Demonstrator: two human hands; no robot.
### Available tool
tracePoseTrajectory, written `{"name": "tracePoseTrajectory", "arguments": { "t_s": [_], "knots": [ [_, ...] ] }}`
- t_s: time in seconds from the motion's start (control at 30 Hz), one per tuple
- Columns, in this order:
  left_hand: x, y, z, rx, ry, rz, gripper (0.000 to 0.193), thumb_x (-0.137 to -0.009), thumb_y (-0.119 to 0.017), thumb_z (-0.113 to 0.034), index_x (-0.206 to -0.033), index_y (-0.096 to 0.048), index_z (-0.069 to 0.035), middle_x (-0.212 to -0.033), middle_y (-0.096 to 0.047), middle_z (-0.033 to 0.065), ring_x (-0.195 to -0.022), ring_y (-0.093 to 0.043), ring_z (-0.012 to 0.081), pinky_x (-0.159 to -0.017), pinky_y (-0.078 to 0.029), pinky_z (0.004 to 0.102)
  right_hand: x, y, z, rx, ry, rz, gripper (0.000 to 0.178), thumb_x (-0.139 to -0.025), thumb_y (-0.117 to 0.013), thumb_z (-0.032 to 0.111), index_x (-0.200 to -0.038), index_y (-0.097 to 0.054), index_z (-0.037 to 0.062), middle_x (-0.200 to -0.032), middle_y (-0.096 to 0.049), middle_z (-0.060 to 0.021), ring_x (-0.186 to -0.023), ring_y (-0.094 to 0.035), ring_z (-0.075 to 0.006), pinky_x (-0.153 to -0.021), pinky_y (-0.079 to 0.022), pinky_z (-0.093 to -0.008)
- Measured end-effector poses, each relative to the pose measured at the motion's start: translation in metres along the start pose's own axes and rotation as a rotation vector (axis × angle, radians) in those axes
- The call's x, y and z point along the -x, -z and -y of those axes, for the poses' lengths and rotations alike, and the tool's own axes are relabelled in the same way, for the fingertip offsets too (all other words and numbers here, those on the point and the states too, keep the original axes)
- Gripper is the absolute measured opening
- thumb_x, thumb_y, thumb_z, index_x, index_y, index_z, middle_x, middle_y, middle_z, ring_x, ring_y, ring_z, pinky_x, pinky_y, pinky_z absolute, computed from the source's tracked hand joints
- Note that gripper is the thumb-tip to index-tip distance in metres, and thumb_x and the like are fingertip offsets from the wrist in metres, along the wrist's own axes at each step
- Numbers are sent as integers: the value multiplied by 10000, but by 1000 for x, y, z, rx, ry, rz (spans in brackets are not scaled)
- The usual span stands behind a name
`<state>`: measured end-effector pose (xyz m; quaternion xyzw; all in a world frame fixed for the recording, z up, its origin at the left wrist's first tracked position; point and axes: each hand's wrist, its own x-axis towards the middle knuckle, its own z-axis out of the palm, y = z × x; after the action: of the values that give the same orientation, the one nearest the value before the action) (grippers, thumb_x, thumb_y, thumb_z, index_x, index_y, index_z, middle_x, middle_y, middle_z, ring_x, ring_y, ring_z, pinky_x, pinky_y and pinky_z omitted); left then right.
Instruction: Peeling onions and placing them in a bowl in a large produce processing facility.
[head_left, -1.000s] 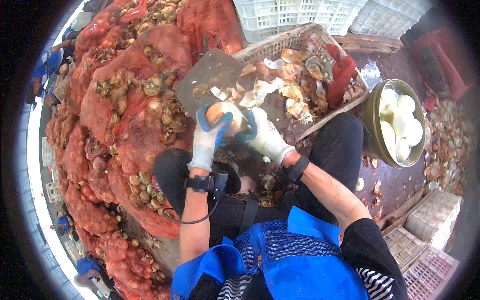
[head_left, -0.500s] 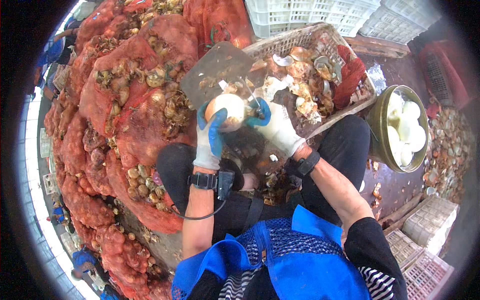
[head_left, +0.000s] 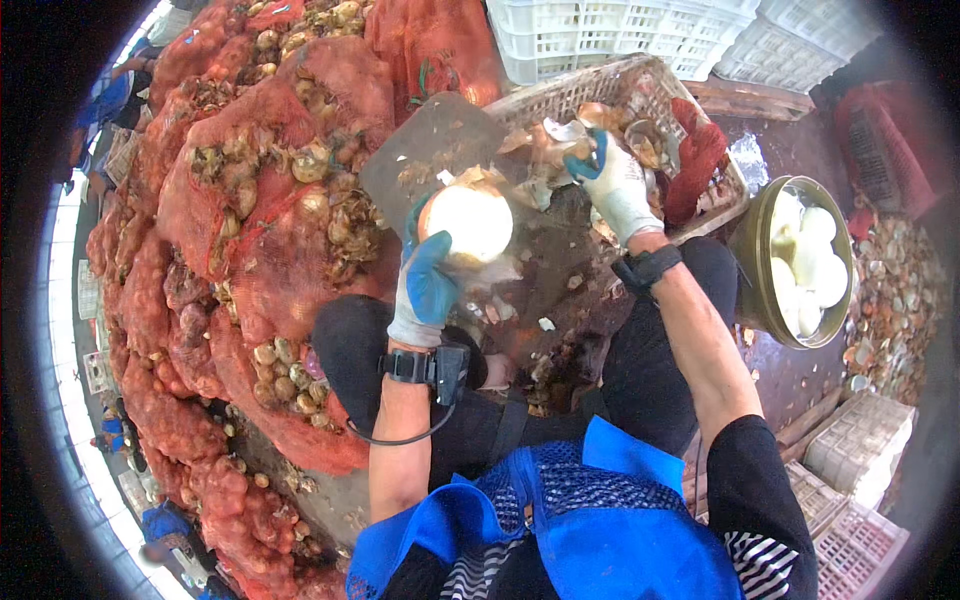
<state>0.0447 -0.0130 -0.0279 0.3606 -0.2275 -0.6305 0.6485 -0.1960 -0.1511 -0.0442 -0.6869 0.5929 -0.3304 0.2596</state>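
Note:
A partly peeled onion (head_left: 474,222) rests in my left hand (head_left: 428,280), which wears a white and blue glove with its fingers wrapped round the near left side. White flesh faces up, and some brown skin clings to the far edge. My right hand (head_left: 618,188), gloved the same way, is apart from the onion, over the near side of a crate (head_left: 545,97) holding loose peels. Its blue fingertips are curled together, and what they hold is hidden. Beneath the onion lies a dark board (head_left: 425,150) scattered with skin scraps.
Peeled white onions (head_left: 822,262) fill a round bucket (head_left: 750,258) at the right. Red mesh sacks of onions (head_left: 280,250) are heaped along the left. White crates (head_left: 610,30) are stacked at the back, more crates (head_left: 862,440) stand lower right. Peels (head_left: 895,300) litter the right floor.
My right hand has left the onion's side and moved right and away, over the peel crate. The onion in my left hand has shifted slightly right and shows more white flesh.

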Motion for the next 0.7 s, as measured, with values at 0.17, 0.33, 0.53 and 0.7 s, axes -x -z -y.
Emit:
{"name": "tracePoseTrajectory", "arguments": {
  "t_s": [0.17,0.33,0.53,0.7],
  "knots": [
    [-9,-13,0,-32,16,44,655,-825,-685,-59,-1442,-465,-79,-1390,-544,125,-1279,-554,290,-1081,-492,440,28,14,27,-409,54,280,598,-846,-787,385,-1337,-613,92,-970,-713,-97,-798,-665,-159,-742,-537,-322],
    [-13,-11,2,-286,-59,117,698,-800,-721,-50,-1448,-462,-50,-1414,-540,124,-1289,-546,268,-1098,-473,412,33,14,55,-514,105,456,479,-856,-782,382,-1205,-683,68,-896,-706,-88,-783,-640,-148,-732,-524,-324],
    [-13,-10,2,-397,-55,137,734,-749,-755,-56,-1434,-490,-44,-1397,-551,97,-1298,-521,224,-1096,-450,379,27,8,47,-520,18,466,270,-894,-756,307,-991,-720,58,-679,-576,45,-595,-501,-40,-528,-399,-236],
    [-14,-14,-3,-510,-49,168,762,-720,-781,-59,-1430,-503,-57,-1389,-557,69,-1287,-516,199,-1096,-435,362,20,1,33,-423,89,341,237,-856,-745,249,-954,-708,37,-755,-649,-79,-675,-590,-168,-638,-474,-334]
  ]
}}
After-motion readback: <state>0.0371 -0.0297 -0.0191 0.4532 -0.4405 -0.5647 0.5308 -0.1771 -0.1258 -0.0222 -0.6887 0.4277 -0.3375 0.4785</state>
